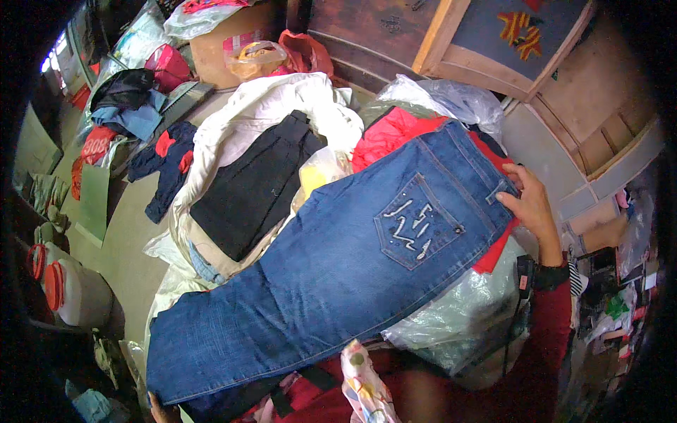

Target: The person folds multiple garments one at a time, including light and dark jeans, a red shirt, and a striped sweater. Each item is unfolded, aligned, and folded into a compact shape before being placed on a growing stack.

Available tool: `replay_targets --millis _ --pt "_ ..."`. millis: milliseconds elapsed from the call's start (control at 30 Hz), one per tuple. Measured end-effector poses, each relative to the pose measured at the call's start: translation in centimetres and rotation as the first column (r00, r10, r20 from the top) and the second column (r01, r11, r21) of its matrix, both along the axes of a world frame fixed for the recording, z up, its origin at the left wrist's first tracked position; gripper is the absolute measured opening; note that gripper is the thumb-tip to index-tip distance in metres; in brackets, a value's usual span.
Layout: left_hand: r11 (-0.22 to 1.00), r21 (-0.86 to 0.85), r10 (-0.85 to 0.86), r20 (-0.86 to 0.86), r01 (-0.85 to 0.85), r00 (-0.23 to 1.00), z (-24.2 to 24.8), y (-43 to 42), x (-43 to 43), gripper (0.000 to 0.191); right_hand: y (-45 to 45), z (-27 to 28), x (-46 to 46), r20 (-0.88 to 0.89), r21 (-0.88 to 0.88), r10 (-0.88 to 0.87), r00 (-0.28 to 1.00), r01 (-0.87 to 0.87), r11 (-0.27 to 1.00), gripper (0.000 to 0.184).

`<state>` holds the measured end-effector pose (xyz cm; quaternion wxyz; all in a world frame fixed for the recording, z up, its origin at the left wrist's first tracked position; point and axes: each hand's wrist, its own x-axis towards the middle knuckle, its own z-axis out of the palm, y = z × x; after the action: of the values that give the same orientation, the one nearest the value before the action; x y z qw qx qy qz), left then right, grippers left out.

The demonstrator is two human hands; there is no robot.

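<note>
A pair of blue denim jeans (338, 259), doubled lengthwise, stretches across the pile before me with an embroidered back pocket facing up. My right hand (529, 203) pinches the waistband at a belt loop, thumb on top. At the leg end in the lower left, only part of my left hand (161, 410) shows, with its fingers at the hem; the rest is cut off by the cloth and the picture's rim. Bright red fabric (383, 135) sticks out under the waist. Beyond the jeans, folded black trousers (259, 185) lie on a white garment (238, 113).
A clear plastic bag (449, 317) lies under the jeans near my right forearm. White containers with red lids (79, 296) stand at left. A navy and red garment (166, 164) is on the floor. Behind are a cardboard box (211, 55) and a wooden cabinet (486, 69).
</note>
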<state>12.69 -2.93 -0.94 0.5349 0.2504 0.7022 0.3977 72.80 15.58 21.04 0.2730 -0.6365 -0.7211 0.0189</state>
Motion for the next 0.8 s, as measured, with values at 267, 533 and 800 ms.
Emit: replay_targets --millis 267,533,800 --pt "0.998 0.006 -0.064 -0.022 0.064 0.998 -0.2 1.8 2.7 0.047 -1.3 2.5 -0.2 0.1 -0.329 -0.097 0.99 0.125 0.936 0.027" --pt "0.959 0.123 0.269 -0.117 -0.255 0.956 3.5 -4.3 -4.6 0.046 -1.1 3.2 0.3 -0.293 -0.631 -0.134 0.947 -0.087 0.771 0.027" --pt "0.658 0.668 0.545 -0.104 -0.347 0.832 8.3 -2.8 -15.5 0.043 13.5 4.8 -4.5 -0.985 0.116 0.164 0.051 -0.504 0.856 0.024"
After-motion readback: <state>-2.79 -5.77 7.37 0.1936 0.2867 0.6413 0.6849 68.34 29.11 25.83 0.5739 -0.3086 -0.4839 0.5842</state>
